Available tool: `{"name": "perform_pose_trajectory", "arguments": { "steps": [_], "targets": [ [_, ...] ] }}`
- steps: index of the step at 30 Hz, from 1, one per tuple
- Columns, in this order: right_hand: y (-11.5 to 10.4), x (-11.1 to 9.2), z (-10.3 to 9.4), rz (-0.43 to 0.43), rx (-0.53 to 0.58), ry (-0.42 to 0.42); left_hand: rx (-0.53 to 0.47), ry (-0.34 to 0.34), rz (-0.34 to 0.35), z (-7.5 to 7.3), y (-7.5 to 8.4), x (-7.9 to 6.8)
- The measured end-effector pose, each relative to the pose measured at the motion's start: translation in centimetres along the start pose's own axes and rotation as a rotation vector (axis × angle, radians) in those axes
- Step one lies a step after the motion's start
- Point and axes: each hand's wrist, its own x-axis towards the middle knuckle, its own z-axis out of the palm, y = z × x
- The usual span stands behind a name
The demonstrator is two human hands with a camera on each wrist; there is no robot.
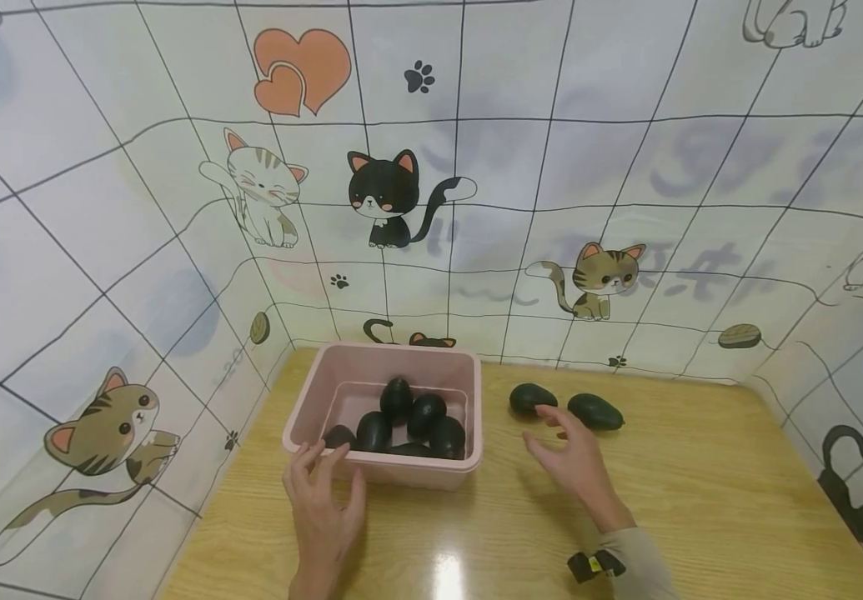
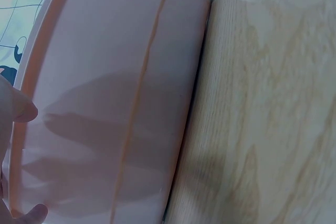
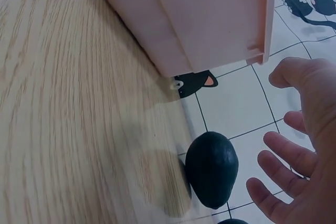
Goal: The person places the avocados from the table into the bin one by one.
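A pink plastic bin (image 1: 382,473) stands on the wooden table with several dark green avocados (image 1: 397,401) inside. My left hand (image 1: 322,508) is at its near left corner, fingertips at the rim and thumb in front of the outer wall. The left wrist view shows that wall close up, with two fingertips (image 2: 25,109) overlapping its edge. To the right of the bin lie two more avocados, a nearer-to-bin one (image 1: 532,399) and another (image 1: 596,412). Over them reaches my right hand (image 1: 572,460), fingers spread and loosely bent, nothing held; an avocado (image 3: 212,170) sits below it.
Wall sheets (image 1: 506,183) with cartoon cats rise behind and on both sides of the table (image 1: 701,483). The bin is near the back left corner. A black strap (image 1: 594,566) is around my right wrist.
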Motion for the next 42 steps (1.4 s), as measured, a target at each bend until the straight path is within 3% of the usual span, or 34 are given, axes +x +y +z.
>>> {"name": "perform_pose_trajectory", "arguments": {
  "steps": [23, 36, 42],
  "targets": [
    [3.4, 0.0, -1.9, -0.019, -0.08, 0.03, -0.001, 0.01, 0.004, 0.1, 0.0, 0.1],
    [4.7, 0.2, -3.0, 0.07, -0.159, 0.046, 0.001, 0.025, 0.029, 0.1, 0.0, 0.1],
    [5.3, 0.2, -3.3, 0.08, -0.128, 0.079, 0.004, 0.03, 0.037, 0.2, -0.1, 0.0]
  ]
}}
